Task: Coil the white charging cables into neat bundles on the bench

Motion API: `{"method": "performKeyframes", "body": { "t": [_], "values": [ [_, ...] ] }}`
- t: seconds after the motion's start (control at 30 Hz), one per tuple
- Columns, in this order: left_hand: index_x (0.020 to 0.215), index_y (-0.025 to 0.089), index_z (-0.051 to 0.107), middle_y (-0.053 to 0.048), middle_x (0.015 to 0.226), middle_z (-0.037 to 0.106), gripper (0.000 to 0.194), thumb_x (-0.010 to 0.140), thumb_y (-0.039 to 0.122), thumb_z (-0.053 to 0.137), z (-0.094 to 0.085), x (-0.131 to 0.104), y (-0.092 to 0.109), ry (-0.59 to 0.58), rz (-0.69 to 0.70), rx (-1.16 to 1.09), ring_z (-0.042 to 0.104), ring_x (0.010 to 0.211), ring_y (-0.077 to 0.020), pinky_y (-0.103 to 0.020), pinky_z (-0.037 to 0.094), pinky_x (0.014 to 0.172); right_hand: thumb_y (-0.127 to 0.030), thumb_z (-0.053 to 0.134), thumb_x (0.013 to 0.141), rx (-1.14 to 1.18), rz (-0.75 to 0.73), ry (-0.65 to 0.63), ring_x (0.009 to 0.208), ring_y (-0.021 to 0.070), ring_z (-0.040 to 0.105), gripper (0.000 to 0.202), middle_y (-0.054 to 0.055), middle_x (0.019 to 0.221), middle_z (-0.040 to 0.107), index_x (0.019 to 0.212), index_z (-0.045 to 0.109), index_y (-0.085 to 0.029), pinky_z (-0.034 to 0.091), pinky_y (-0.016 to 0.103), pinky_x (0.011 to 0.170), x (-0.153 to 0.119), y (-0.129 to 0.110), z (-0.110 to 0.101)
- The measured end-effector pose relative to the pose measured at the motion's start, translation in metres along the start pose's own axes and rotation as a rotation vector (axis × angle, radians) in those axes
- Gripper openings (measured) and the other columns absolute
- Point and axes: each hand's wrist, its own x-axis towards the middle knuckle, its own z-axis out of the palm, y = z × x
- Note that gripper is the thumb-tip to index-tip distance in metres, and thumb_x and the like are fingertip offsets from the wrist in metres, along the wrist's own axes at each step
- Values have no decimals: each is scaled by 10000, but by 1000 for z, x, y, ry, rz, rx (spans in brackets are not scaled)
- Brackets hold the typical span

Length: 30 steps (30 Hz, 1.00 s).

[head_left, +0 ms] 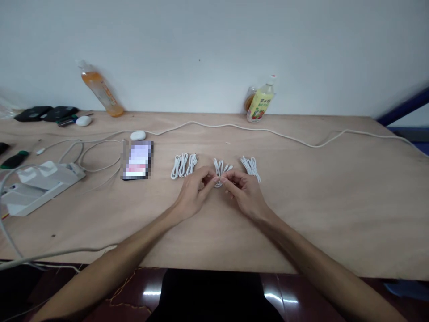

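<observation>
A coiled white cable (218, 166) lies at the middle of the table, its connector ends pointing to the upper right. My left hand (198, 187) is closed in a pinch at the near part of this coil. From the other side my right hand (244, 188) pinches the same spot, thumb and fingertips almost meeting the left ones. Whatever small part sits between the fingertips is too fine to make out. Left of my hands is a row of coiled white cables (183, 165). Another white cable bundle (251, 167) rests just beyond my right hand.
A phone (138, 160) and a white earbud case (137, 135) lie to the left, near a white power strip (43, 188) with plugged-in adapters. An orange drink bottle (102, 91) and a yellow drink bottle (261, 102) lean against the wall. A long white cord (234, 126) crosses the table.
</observation>
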Motion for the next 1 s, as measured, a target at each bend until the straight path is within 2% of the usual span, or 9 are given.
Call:
{"method": "performKeyframes", "body": {
  "t": [0.2, 0.37, 0.6, 0.83, 1.0],
  "values": [
    [857, 216, 637, -7, 810, 693, 209, 1027, 335, 611, 0, 0, 1, 7, 10, -21, 596, 746, -166, -287, 510, 747, -414, 667, 989, -104, -104, 41, 689, 160, 565, 207, 6, 809, 655, 900, 699, -230, 447, 286, 577, -3, 0, 1],
    [861, 212, 661, -6, 806, 699, 206, 1013, 350, 636, 2, 0, 0, 30, -33, -76, 619, 755, -164, -292, 513, 763, -372, 676, 995, -116, -165, 87, 738, 169, 595, 173, 11, 839, 677, 892, 705, -236, 466, 292, 614, -2, -1, 2],
    [861, 201, 687, -29, 795, 716, 378, 1068, 497, 577, 2, 1, 2, 46, -121, -279, 685, 772, -184, -315, 563, 781, -323, 694, 993, -175, -251, 174, 748, 172, 621, 146, 14, 847, 714, 878, 738, -245, 474, 304, 633, -3, -6, 1],
    [891, 200, 740, -40, 826, 781, 226, 975, 409, 727, 3, 1, 3, 30, -182, -295, 717, 778, -172, -296, 559, 759, -310, 683, 1005, -219, -293, 231, 759, 174, 649, 136, 23, 894, 749, 905, 755, -250, 494, 314, 647, -3, -4, -1],
    [837, 201, 750, -39, 791, 787, 236, 960, 402, 743, 3, 2, 2, 52, -199, -299, 717, 733, -167, -289, 556, 725, -327, 685, 1018, -206, -286, 216, 784, 178, 675, 122, 35, 957, 757, 1017, 788, -262, 518, 302, 628, -3, -4, -2]
  ]
}}
